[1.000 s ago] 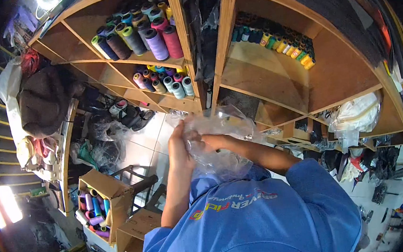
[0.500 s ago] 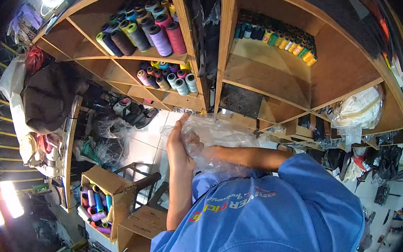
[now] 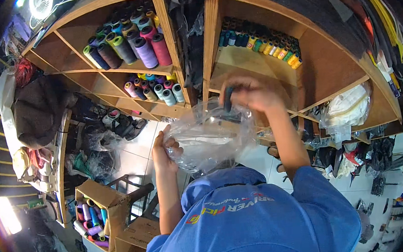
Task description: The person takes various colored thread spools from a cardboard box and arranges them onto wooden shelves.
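Bright lamp (image 3: pixel 40 5) glares top-left; edges bend and darken, right hand (image 3: pixel 251 93) motion-blurred.

Bag (image 3: pixel 212 139) btwn hands; shelves (image 3: pixel 253 60) behind, box (image 3: pixel 102 214) left.

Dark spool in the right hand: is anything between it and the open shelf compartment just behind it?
Nothing visible blocks it. The right hand holds the dark spool above the clear plastic bag, which the left hand grips from the side. The shelf compartment behind is open-fronted, with spools only along its back.
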`<act>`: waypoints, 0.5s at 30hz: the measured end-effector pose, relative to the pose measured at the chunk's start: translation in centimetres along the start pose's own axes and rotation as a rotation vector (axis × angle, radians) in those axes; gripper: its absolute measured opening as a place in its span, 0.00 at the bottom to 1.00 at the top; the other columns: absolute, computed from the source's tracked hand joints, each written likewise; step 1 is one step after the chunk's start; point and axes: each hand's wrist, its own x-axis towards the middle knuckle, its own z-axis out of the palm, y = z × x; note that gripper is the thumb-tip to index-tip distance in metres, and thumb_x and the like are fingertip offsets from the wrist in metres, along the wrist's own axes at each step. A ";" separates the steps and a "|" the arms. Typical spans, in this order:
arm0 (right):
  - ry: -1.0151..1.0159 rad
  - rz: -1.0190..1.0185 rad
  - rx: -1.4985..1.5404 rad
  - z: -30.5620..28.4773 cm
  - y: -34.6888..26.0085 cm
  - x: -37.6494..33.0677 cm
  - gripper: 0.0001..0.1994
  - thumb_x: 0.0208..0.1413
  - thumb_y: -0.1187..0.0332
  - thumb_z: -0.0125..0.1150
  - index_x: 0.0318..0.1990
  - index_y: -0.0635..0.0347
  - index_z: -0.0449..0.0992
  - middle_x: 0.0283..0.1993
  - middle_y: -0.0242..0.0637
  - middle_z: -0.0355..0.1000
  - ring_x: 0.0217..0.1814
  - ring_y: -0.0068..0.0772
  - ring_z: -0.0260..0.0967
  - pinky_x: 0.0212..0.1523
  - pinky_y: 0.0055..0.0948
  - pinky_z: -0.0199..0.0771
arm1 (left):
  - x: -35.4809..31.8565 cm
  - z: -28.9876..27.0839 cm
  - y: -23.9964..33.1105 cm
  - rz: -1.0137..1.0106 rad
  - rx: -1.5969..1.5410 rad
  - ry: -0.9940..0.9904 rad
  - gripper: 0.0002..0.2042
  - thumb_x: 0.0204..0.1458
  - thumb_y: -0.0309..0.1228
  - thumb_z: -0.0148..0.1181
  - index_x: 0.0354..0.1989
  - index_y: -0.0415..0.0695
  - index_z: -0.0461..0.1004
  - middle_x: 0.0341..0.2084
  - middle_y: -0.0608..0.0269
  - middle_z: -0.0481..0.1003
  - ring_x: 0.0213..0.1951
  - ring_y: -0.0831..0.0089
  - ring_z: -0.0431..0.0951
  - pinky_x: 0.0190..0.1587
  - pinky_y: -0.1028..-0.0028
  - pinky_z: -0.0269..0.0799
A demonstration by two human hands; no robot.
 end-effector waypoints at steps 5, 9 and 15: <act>0.709 -0.104 -0.379 -6.9 0.0 3.6 0.12 0.51 0.67 0.61 0.41 0.63 0.74 0.38 0.32 0.73 0.42 0.24 0.69 0.43 0.27 0.69 | -0.2 0.7 -0.3 0.009 0.036 0.051 0.17 0.59 0.41 0.41 0.51 0.47 0.65 0.12 0.73 0.60 0.14 0.81 0.58 0.14 0.80 0.55; 0.982 -0.102 -0.642 -10.5 3.3 7.1 0.12 0.50 0.68 0.62 0.42 0.63 0.74 0.37 0.34 0.75 0.39 0.25 0.72 0.37 0.27 0.71 | -0.6 -0.1 -0.4 0.019 0.035 0.042 0.16 0.59 0.41 0.41 0.50 0.47 0.67 0.11 0.74 0.60 0.14 0.80 0.59 0.16 0.78 0.55; 1.152 -0.271 -0.887 -12.0 6.9 9.4 0.12 0.46 0.73 0.61 0.40 0.62 0.75 0.32 0.42 0.75 0.34 0.33 0.74 0.36 0.28 0.71 | -1.4 -0.9 -0.1 0.065 0.082 0.145 0.17 0.59 0.41 0.42 0.50 0.47 0.67 0.11 0.74 0.59 0.13 0.80 0.58 0.16 0.78 0.54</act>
